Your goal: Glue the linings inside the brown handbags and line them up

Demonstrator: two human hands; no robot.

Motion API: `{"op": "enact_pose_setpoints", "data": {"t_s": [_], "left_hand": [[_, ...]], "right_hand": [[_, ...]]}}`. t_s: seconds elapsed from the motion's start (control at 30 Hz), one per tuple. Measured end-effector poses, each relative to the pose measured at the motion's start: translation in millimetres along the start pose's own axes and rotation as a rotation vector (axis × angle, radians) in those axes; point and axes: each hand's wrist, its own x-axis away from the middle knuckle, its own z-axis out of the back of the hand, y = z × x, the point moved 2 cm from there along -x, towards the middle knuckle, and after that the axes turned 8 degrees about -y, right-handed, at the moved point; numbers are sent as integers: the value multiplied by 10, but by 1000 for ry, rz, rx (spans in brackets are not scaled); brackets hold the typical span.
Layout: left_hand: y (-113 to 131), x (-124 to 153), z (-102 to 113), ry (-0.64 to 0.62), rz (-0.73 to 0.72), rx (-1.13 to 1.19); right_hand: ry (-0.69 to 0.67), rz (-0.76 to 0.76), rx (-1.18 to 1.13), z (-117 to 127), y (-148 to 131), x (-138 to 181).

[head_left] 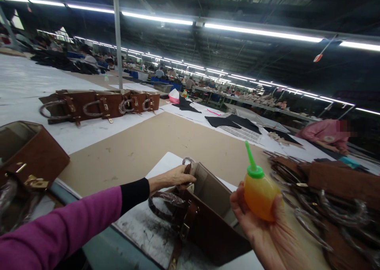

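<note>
My left hand (173, 177) grips the top edge of an open brown handbag (212, 220) that stands on a stained white board (142, 226) in front of me. Its plastic-wrapped handle hangs down at the bag's left side. My right hand (261, 224) is closed around an orange squeeze bottle (260, 196) with a green nozzle pointing up, held just to the right of the bag and above the table.
A heap of brown handles and straps (323, 206) lies at the right. Another brown bag (28, 155) stands at the left, and a row of bags (97, 103) lies further back. A person in pink (325, 133) leans over the far right table.
</note>
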Motion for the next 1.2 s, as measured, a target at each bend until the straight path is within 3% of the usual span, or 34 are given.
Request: {"op": "enact_pose_setpoints", "data": {"t_s": [0.13, 0.23, 0.4, 0.5, 0.6, 0.73, 0.9, 1.03, 1.2], "left_hand": [[-13, -18, 36, 28, -39, 92], [122, -59, 113, 14, -44, 0], [744, -225, 341, -178, -89, -436], [1139, -318, 408, -329, -98, -782], [1318, -361, 365, -429, -31, -1020], [1247, -392, 242, -455, 150, -1088], [1124, -486, 154, -471, 164, -1044], [1077, -602, 143, -515, 176, -1078], [1027, -712, 106, -652, 180, -1144]], "right_hand": [[51, 51, 101, -78, -63, 31], [129, 80, 149, -94, -118, 69], [263, 4, 151, -22, -290, 145], [295, 72, 274, 89, -461, 179], [285, 161, 425, 258, -583, 183], [172, 256, 638, 484, -570, 161], [-70, 456, 931, 590, -426, 148], [-86, 549, 1162, 590, -383, 108], [-66, 600, 1238, 615, -401, 22]]}}
